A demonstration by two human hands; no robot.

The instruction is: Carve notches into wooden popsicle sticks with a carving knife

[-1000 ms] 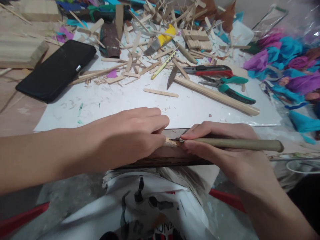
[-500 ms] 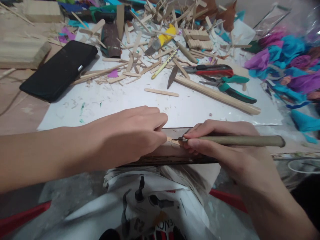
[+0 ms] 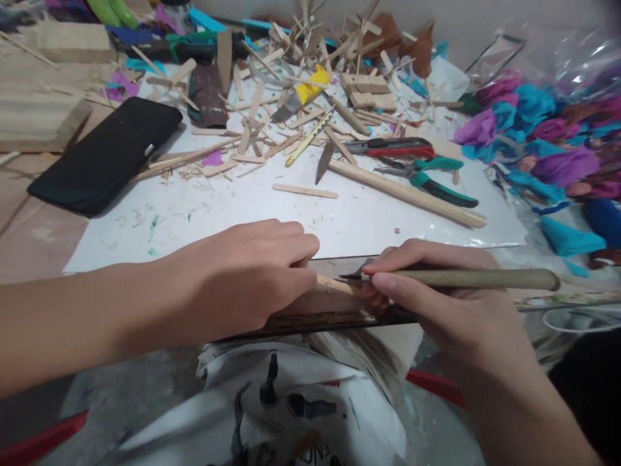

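one closed left hand (image 3: 257, 275) holds a flat, pale wooden stick (image 3: 338, 285) at a brown table edge (image 3: 308, 304) while the right hand (image 3: 436, 288) grips a slim, olive-handled, dark-bladed knife (image 3: 480, 279), its tip now farther from the left thumb, likely freeing wood for cutting

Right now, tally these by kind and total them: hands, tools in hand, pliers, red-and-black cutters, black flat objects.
Hands: 2, left hand and right hand
Slim tool in hand: 1
Pliers: 1
Red-and-black cutter: 1
Black flat object: 1
Total: 6
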